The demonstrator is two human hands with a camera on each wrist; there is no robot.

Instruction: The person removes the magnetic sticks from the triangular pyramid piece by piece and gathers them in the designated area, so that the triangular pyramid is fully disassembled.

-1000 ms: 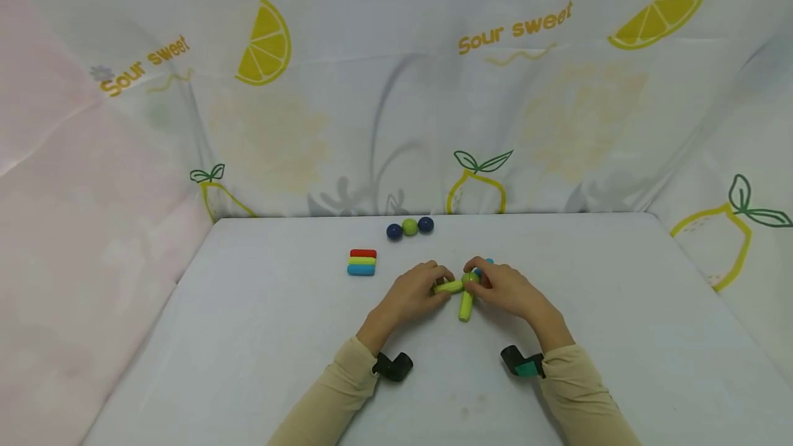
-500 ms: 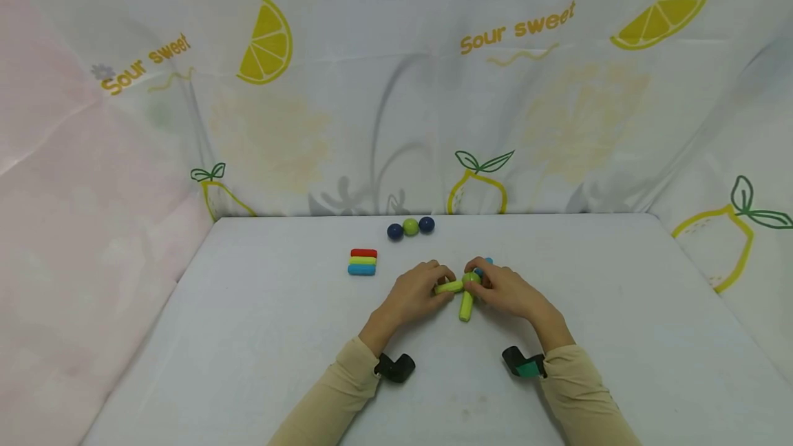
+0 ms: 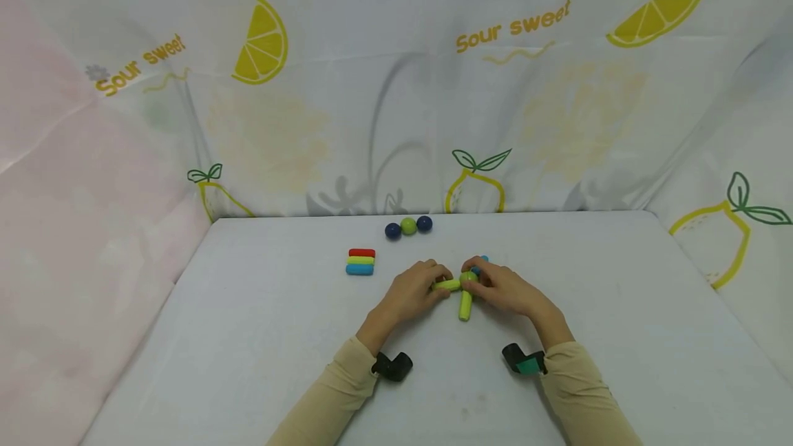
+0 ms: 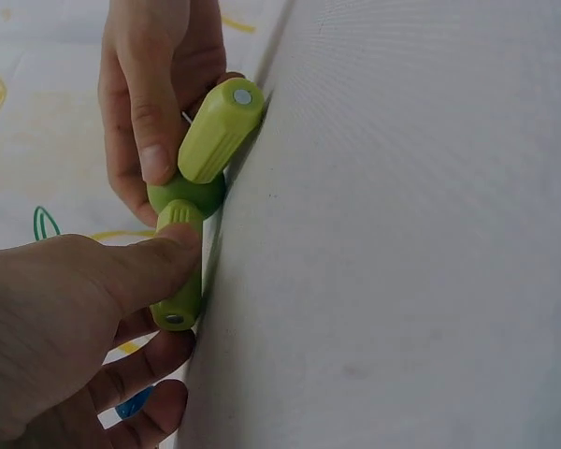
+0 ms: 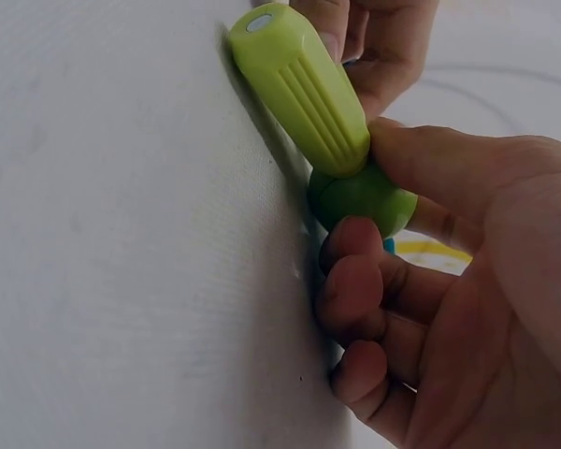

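My left hand (image 3: 415, 289) pinches a yellow-green magnetic rod (image 4: 176, 304) between thumb and fingers. That rod's inner end meets a green ball (image 3: 469, 278), which my right hand (image 3: 509, 289) holds between thumb and fingertips. A second yellow-green rod (image 5: 304, 94) sticks out from the ball toward my body; a pale metal disc shows in its free end. Beyond the ball, a blue rod (image 3: 484, 259) shows partly behind the right fingers; whether it joins the ball is hidden. Everything is at the surface of the white table (image 3: 248, 349).
Left of the hands lie a red rod (image 3: 362, 252), a yellow-green rod (image 3: 361, 261) and a blue rod (image 3: 360, 270), side by side. Near the back edge, another green ball (image 3: 408, 226) sits between two navy balls (image 3: 393, 230). A lemon-print cloth (image 3: 347, 122) hangs behind the table.
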